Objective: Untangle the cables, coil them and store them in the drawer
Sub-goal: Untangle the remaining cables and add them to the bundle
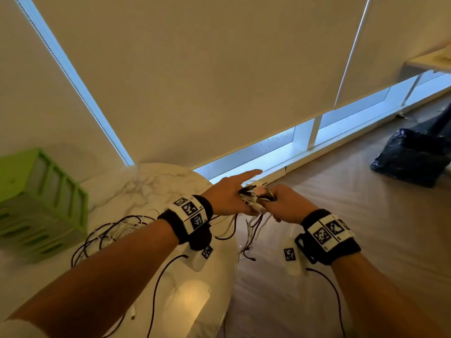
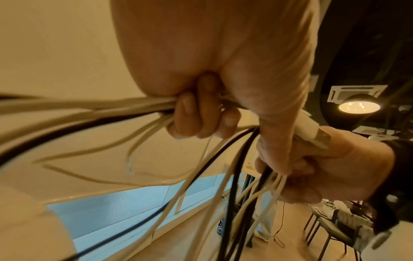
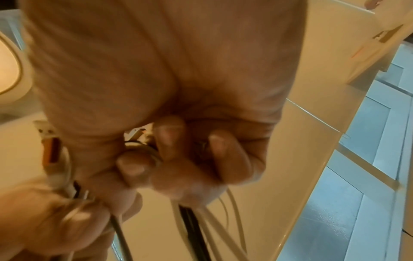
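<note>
You grip the tangled bundle of thin white and black cables (image 1: 255, 197) between both hands: your left hand (image 1: 229, 196) curls its lower fingers round the strands, forefinger pointing free, while your right hand (image 1: 288, 203) clenches the connector ends, likely to find one lead. Loose loops trail below your left wrist onto the round white marble table (image 1: 151, 186); the green plastic drawer unit (image 1: 41, 203) stands well left.
</note>
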Motion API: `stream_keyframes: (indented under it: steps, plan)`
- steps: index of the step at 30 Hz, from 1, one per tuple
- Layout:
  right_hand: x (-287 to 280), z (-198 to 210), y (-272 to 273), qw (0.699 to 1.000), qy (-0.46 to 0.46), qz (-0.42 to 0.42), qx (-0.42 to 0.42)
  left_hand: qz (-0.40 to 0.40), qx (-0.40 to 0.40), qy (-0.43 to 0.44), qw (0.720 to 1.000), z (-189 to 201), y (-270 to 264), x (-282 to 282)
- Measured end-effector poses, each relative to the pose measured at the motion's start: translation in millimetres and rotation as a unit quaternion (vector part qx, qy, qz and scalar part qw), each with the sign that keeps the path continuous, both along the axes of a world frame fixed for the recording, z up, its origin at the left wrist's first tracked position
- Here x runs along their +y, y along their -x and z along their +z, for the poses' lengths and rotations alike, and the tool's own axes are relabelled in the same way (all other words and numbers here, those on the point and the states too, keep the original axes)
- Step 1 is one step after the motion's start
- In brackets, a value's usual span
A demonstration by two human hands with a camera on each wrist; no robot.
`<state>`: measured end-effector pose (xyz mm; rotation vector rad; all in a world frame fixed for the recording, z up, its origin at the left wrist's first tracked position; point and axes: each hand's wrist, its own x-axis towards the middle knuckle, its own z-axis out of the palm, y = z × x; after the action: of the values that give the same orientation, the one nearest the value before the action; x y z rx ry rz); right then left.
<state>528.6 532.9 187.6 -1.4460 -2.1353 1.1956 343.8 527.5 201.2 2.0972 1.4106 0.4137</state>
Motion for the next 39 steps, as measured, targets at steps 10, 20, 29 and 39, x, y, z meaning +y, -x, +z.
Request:
stream_keyframes:
  steps: [10, 20, 29, 39]
  plan:
    - [13, -28, -7, 0.989, 0.054, -0.088, 0.109, 0.069, 0.097, 0.038, 0.992, 20, -10, 6]
    - [19, -29, -35, 0.951, -0.003, -0.309, -0.021, 0.206, -0.354, -0.056, 0.91, 18, -25, 0]
    - [-11, -14, 55, 0.991, 0.094, 0.045, 0.085, 0.232, -0.647, 0.192, 0.701, 23, -15, -9]
    - [-4, -31, 137, 0.983, -0.121, 0.04, -0.128, 0.366, -0.692, 0.03, 0.622, 41, 140, -87]
